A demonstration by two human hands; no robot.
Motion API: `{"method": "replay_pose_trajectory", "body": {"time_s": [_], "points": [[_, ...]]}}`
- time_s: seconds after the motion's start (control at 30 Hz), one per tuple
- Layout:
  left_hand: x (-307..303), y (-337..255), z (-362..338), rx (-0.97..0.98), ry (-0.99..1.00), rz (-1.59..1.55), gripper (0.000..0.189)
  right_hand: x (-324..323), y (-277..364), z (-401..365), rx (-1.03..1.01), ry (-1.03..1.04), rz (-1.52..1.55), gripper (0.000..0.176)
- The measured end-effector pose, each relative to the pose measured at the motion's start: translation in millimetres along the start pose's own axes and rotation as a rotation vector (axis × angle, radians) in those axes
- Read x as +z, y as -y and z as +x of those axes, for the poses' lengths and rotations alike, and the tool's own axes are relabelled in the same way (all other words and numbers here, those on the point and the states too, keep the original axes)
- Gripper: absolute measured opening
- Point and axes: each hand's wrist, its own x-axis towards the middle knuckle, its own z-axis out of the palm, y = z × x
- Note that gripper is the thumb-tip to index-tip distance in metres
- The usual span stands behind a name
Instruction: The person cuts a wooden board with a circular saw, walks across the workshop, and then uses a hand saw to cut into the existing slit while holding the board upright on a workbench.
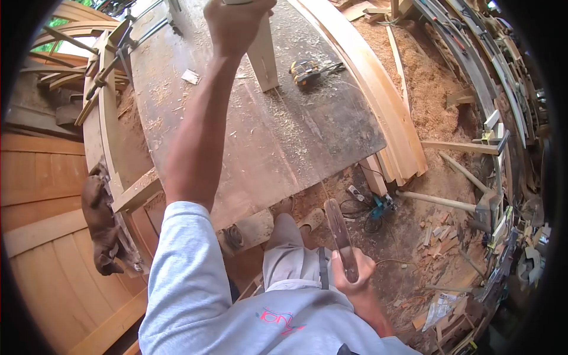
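Observation:
High in the view, my left hand (239,26) is closed around the upper part of a pale wooden piece (262,59). Its lower end rests on the worktable (254,142), with a narrow slot or mark near that end. My right hand (353,271), low beside my waist, grips a long, narrow dark wooden tool (339,228) with a rounded end pointing away from me; I cannot tell its exact kind. A yellow-and-black tool (305,72) lies on the table to the right of the pale piece.
Wood shavings and a small pale scrap (190,76) lie on the table. Long curved boards (378,89) run along its right side. A teal power tool (378,210) with a cable sits on the littered floor. At left are clamps (155,28) and a brown animal (100,222).

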Motion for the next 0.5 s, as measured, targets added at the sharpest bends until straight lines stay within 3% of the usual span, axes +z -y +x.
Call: {"method": "replay_pose_trajectory", "body": {"time_s": [0.13,0.2,0.33,0.37,0.43,0.47,0.5], "points": [[4,17,4,0.064,-0.047,-0.119,0.019,79,-50,55,-0.066,-0.103,0.133,0.009],[5,13,3,0.163,-0.038,-0.122,0.012,104,-56,99,0.0,-0.12,0.258,0.011],[10,20,8,0.249,-0.008,-0.175,0.015,53,-44,72,0.005,-0.119,0.192,0.01],[6,24,12,0.244,0.009,-0.249,0.018,26,-45,45,-0.157,-0.072,-0.072,0.007],[3,12,10,0.207,-0.014,-0.203,0.019,-27,-27,-9,-0.194,0.012,-0.286,0.007],[5,10,8,0.184,-0.022,-0.176,0.021,-38,-14,-27,0.044,-0.032,-0.022,0.008],[5,18,8,0.197,0.005,-0.218,0.02,-44,-7,-35,0.099,0.005,-0.007,0.007]]}}
